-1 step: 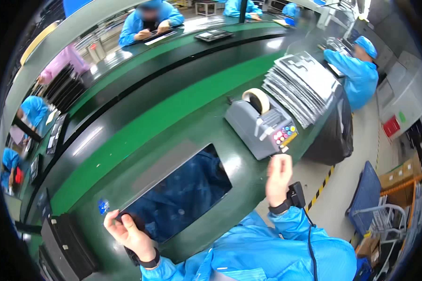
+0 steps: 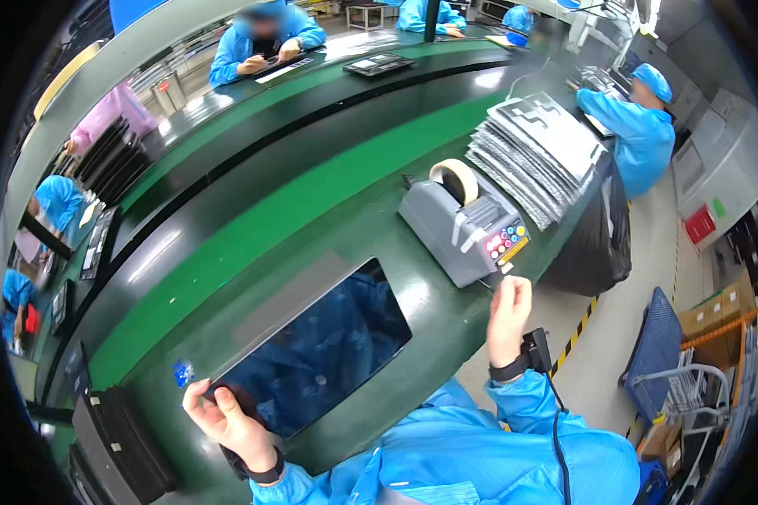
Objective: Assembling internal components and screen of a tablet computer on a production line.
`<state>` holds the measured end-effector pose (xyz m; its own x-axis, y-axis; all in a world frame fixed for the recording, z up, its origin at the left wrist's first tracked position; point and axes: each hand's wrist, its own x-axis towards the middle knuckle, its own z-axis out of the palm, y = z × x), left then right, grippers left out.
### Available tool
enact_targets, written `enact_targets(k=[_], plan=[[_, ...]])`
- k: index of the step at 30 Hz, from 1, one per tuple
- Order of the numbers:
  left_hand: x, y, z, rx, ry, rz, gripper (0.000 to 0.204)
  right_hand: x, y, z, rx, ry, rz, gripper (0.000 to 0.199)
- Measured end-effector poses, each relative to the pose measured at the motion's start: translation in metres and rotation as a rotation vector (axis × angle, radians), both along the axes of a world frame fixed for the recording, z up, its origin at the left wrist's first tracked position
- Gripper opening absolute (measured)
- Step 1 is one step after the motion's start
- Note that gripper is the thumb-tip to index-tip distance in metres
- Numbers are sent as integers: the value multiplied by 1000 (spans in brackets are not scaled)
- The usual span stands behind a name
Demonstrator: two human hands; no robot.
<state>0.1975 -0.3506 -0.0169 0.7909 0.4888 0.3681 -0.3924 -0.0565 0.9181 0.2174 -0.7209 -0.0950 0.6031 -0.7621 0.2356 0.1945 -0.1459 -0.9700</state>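
From the head view I see the dark panel aslant on the green tabletop, the left hand pinching its left corner between thumb and fingers. The right hand is just beside the grey tape dispenser; I cannot tell whether its fingers pinch anything.

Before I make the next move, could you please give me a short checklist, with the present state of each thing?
1. Left hand at the corner of the dark screen: ok.
2. Right hand away from the screen, close to the tape machine: ok.
3. Tape roll sitting in the machine: ok.
4. Tape strip between the right fingers: cannot tell, too small to see.
5. Table near the left hand free of loose bits: not ok, a small blue thing lies there.
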Motion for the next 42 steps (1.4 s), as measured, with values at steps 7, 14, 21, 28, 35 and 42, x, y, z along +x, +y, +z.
enact_targets(k=[7,14,21,28,35,42], plan=[[-11,-10,5,100,24,3,18,-1,-23,32,176,110,142,19],[-13,-27,11,-26,1,-200,24,5,41,142,-530,-241,581,10],[-14,-29,15,-3,-21,-242,23,54,174,197,-1435,-407,1374,17],[-13,-30,14,-7,-5,-256,22,60,188,183,-1484,-430,1340,20],[-8,-22,17,-27,-17,-230,23,46,187,154,-1305,-634,922,27],[-9,-23,19,-40,-31,-240,23,45,190,149,-1287,-758,915,25]])
